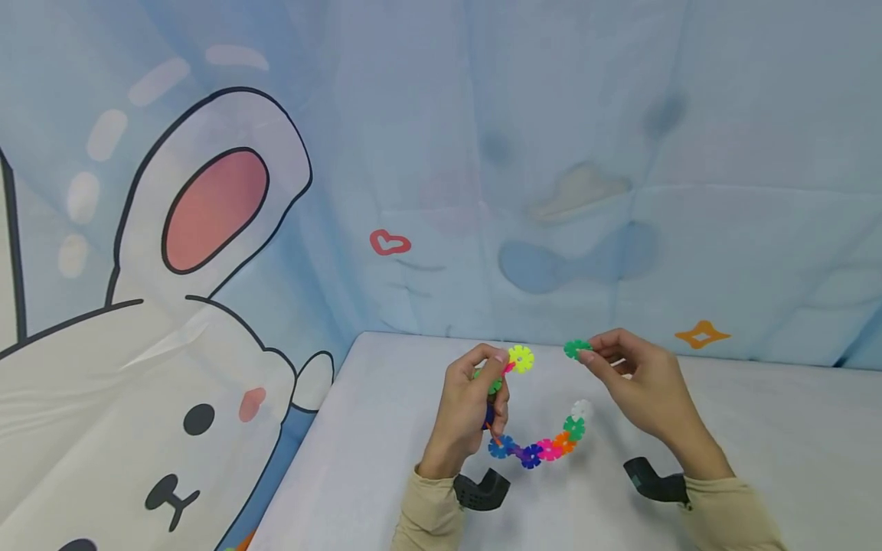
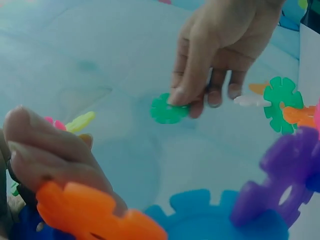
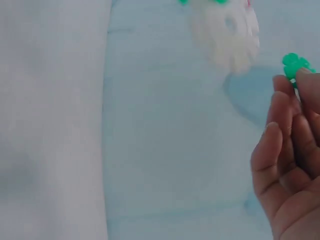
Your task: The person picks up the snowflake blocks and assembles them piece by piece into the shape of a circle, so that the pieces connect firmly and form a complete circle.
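Note:
A curved chain of coloured snowflake discs [image 1: 544, 444] hangs above the white table [image 1: 758, 428]. My left hand [image 1: 475, 405] grips the chain's left end, just under a yellow disc [image 1: 521, 358] at the top. The chain runs through blue, purple, pink, orange and green discs to a white disc [image 1: 582, 409] at its free right end. My right hand [image 1: 630, 383] pinches a single loose green disc [image 1: 575, 349] by its fingertips, a little right of the yellow disc and apart from the chain. The left wrist view shows that green disc [image 2: 167, 110] held in the fingers [image 2: 190, 85].
A blue cartoon backdrop with a white rabbit [image 1: 151, 367] hangs behind and to the left of the table. Black wrist mounts [image 1: 482, 490] sit below both hands. The table's left edge [image 1: 303, 459] falls away near the left hand.

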`<action>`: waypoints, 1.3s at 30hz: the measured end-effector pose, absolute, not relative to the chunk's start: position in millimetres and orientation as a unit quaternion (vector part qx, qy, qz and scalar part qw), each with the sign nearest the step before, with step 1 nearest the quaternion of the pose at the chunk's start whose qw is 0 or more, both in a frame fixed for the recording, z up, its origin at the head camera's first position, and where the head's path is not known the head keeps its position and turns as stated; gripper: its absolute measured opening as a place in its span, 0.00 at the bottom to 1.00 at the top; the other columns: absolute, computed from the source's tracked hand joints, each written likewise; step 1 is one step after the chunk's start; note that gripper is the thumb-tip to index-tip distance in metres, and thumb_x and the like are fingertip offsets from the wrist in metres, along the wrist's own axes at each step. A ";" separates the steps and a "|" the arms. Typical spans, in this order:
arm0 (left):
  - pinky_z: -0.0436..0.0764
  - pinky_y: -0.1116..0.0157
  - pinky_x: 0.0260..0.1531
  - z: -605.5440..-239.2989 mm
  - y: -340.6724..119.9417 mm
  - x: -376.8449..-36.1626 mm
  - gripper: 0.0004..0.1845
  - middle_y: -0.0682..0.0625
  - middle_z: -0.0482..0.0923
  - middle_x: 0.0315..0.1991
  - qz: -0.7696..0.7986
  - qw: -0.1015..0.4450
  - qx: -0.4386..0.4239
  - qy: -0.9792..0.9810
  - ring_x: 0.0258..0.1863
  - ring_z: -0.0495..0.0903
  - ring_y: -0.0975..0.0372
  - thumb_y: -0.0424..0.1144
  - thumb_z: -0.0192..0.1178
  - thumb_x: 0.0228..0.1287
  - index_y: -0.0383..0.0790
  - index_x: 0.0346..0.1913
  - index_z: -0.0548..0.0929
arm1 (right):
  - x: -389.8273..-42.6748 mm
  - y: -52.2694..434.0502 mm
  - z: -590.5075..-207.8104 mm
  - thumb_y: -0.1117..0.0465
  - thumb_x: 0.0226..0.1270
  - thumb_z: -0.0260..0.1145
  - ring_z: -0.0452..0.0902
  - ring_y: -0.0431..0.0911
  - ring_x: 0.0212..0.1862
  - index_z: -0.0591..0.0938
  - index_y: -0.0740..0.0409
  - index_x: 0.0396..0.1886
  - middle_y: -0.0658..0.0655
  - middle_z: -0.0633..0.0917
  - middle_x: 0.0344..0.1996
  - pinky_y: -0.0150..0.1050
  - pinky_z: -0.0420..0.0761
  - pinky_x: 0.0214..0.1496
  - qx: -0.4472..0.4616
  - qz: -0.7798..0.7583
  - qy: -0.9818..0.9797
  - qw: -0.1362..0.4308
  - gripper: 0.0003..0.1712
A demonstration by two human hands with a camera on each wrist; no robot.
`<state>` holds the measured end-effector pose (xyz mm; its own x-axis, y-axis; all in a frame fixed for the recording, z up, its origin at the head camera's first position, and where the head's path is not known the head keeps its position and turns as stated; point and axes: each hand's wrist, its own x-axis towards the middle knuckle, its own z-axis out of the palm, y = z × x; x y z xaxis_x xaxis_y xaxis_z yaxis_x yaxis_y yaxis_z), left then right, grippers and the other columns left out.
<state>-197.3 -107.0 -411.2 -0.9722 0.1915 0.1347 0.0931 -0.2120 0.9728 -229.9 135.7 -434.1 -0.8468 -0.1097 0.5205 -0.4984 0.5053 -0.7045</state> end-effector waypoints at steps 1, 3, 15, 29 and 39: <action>0.71 0.72 0.08 -410.6 -106.5 -197.1 0.11 0.55 0.66 0.12 0.773 0.032 0.113 0.624 0.05 0.65 0.69 0.44 0.54 0.83 0.39 0.46 0.77 | -227.9 131.0 -431.6 0.64 0.70 0.76 0.80 0.27 0.34 0.87 0.56 0.43 0.51 0.90 0.33 0.18 0.79 0.39 0.190 0.467 -0.834 0.224 0.06; 0.71 0.72 0.08 -409.8 -105.6 -196.6 0.10 0.55 0.65 0.12 0.779 0.031 0.110 0.617 0.05 0.65 0.69 0.44 0.54 0.83 0.40 0.46 0.76 | -224.6 122.7 -428.0 0.68 0.66 0.77 0.81 0.28 0.34 0.86 0.55 0.41 0.50 0.90 0.32 0.18 0.79 0.39 0.207 0.471 -0.821 0.248 0.09; 0.72 0.73 0.09 -410.7 -97.9 -194.9 0.11 0.56 0.65 0.13 0.802 0.045 0.090 0.588 0.05 0.66 0.67 0.45 0.52 0.84 0.43 0.41 0.74 | -214.8 101.3 -422.1 0.75 0.56 0.80 0.83 0.32 0.32 0.86 0.54 0.36 0.47 0.90 0.30 0.19 0.80 0.39 0.255 0.470 -0.794 0.288 0.15; 0.72 0.72 0.10 -406.8 -98.8 -191.9 0.14 0.55 0.66 0.16 0.782 0.050 0.115 0.610 0.07 0.65 0.66 0.45 0.49 0.86 0.36 0.47 0.71 | -214.5 96.1 -418.0 0.79 0.44 0.83 0.83 0.40 0.28 0.87 0.57 0.35 0.50 0.92 0.31 0.22 0.79 0.34 0.309 0.412 -0.771 0.376 0.21; 0.71 0.71 0.09 -404.8 -94.9 -188.8 0.17 0.55 0.67 0.15 0.763 0.039 0.139 0.630 0.06 0.66 0.67 0.44 0.48 0.87 0.29 0.51 0.71 | -210.3 91.9 -415.3 0.85 0.42 0.80 0.85 0.47 0.29 0.86 0.59 0.30 0.53 0.90 0.28 0.23 0.81 0.35 0.312 0.407 -0.754 0.409 0.22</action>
